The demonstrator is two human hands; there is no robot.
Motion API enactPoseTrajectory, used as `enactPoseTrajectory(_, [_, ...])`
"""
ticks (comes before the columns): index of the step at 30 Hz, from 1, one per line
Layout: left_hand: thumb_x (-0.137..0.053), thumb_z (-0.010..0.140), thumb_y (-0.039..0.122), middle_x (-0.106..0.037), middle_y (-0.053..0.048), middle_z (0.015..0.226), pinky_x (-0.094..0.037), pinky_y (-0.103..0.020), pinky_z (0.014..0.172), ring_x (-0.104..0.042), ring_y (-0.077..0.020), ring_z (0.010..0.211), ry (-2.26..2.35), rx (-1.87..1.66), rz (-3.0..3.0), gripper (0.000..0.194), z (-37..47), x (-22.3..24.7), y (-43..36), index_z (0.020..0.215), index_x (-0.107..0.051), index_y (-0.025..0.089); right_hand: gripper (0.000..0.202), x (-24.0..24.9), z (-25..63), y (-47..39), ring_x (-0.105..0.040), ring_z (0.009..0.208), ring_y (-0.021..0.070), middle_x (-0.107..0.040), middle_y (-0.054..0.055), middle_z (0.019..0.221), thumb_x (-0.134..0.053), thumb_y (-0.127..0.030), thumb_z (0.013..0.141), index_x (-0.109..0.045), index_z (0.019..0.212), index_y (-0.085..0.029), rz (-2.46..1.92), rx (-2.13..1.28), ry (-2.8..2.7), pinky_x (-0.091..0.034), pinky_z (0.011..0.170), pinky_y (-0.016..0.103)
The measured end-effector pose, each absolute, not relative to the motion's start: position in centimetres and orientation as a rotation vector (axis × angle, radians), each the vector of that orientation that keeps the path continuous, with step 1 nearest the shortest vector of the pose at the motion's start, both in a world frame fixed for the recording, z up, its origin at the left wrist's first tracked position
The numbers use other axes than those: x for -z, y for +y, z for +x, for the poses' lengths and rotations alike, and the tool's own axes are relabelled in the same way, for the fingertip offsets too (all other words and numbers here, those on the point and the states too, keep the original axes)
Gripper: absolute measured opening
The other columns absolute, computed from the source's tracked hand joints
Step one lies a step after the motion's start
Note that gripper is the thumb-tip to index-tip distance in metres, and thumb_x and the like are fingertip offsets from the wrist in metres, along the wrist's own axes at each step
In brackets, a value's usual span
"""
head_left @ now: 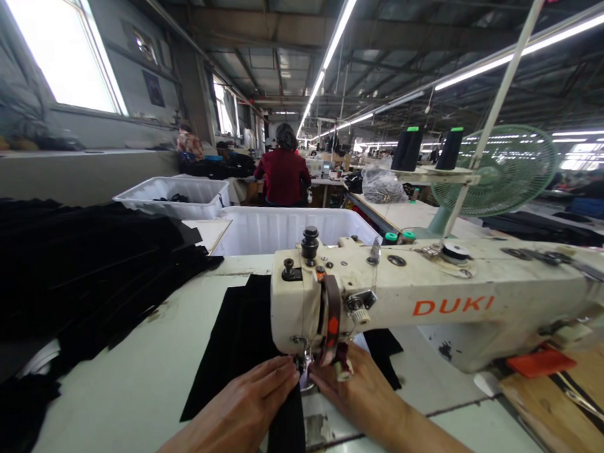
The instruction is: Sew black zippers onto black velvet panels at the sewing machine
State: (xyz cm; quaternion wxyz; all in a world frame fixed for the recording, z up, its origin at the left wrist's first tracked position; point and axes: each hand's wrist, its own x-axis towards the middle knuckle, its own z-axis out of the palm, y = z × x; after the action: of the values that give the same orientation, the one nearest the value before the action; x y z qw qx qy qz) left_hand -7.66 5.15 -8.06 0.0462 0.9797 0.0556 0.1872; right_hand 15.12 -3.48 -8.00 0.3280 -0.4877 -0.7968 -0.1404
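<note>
A black fabric piece (227,350) lies under the head of a white sewing machine (384,283), and a strip of it hangs toward me. My left hand (254,402) rests on this fabric, fingers stretched out and together, tips just left of the presser foot (307,372). On the other side of the foot, my right hand (362,387) has its fingers bent inward. Its fingertips are partly hidden by the machine head, and I cannot make out what is between them. More black fabric (385,350) shows beyond the right wrist.
Stacked black fabric (83,263) covers the table's left side. Behind the machine are white plastic bins (292,220), (175,192). Thread cones (407,148) and a green fan (500,171) stand right. A person in red (284,174) sits ahead. Scissors-like metal tool (590,414) lies lower right.
</note>
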Motion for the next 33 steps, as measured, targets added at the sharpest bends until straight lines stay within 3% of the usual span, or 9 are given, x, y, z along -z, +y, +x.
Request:
enactPoseTrajectory(5, [-0.046,0.079,0.001,-0.056,-0.013,0.141,-0.039,-0.035,0.110,-0.047,-0.0243,0.134,0.158,-0.584,3.005,0.071,-7.8,7.3,5.0,0.148,-0.040,0.015,0.004,7.9,15.4,-3.3,-0.066,0.086,0.0203,-0.071,0.003,0.090,-0.065,-0.018,0.092,-0.066,0.090,-0.021,-1.295,0.345,-2.099,-0.051,0.079,0.033])
enactPoseTrajectory(10, [-0.050,0.082,0.004,-0.051,-0.004,0.147,-0.039,-0.037,0.111,-0.047,-0.0244,0.135,0.232,-0.612,2.891,0.078,-7.9,6.5,4.7,0.153,-0.031,0.028,0.007,7.4,15.4,-3.4,-0.065,0.088,0.0205,-0.071,0.002,0.090,-0.070,-0.018,0.089,-0.067,0.094,-0.021,-1.318,0.328,-2.101,-0.050,0.082,0.033])
enactPoseTrajectory(16, [-0.050,0.083,0.004,-0.050,-0.004,0.147,-0.040,-0.038,0.111,-0.046,-0.0243,0.135,0.273,-0.625,2.895,0.077,-8.1,8.1,4.8,0.154,-0.030,0.028,0.007,7.3,15.6,-3.7,-0.064,0.080,0.0200,-0.069,0.002,0.084,-0.064,-0.016,0.092,-0.067,0.089,-0.021,-1.336,0.281,-2.059,-0.050,0.076,0.033])
enactPoseTrajectory(24, [-0.045,0.069,-0.009,-0.045,-0.016,0.149,-0.036,-0.042,0.114,-0.039,-0.0269,0.140,0.297,-0.452,3.073,0.082,-7.9,7.9,4.5,0.148,-0.038,0.010,0.016,7.3,15.3,-3.5,-0.068,0.082,0.0207,-0.071,0.005,0.084,-0.054,-0.023,0.098,-0.069,0.092,-0.023,-1.305,0.342,-2.030,-0.054,0.076,0.033])
enactPoseTrajectory(28, [-0.052,0.083,0.001,-0.049,-0.018,0.146,-0.031,-0.039,0.117,-0.043,-0.0268,0.138,0.294,-0.426,3.003,0.062,-7.6,6.5,4.1,0.144,-0.042,0.006,0.024,7.7,16.3,-3.8,-0.071,0.080,0.0204,-0.074,0.005,0.087,-0.048,-0.022,0.100,-0.071,0.102,-0.024,-1.322,0.410,-2.106,-0.057,0.073,0.031])
enactPoseTrajectory(33, [-0.047,0.101,0.025,-0.063,-0.014,0.132,-0.028,-0.031,0.117,-0.050,-0.0215,0.132,0.324,-0.562,2.941,0.036,-7.8,5.9,3.9,0.131,-0.055,0.007,0.038,9.2,19.9,-3.4,-0.074,0.089,0.0180,-0.074,0.000,0.110,-0.046,-0.015,0.095,-0.071,0.117,-0.032,-1.140,0.670,-2.514,-0.058,0.075,0.023])
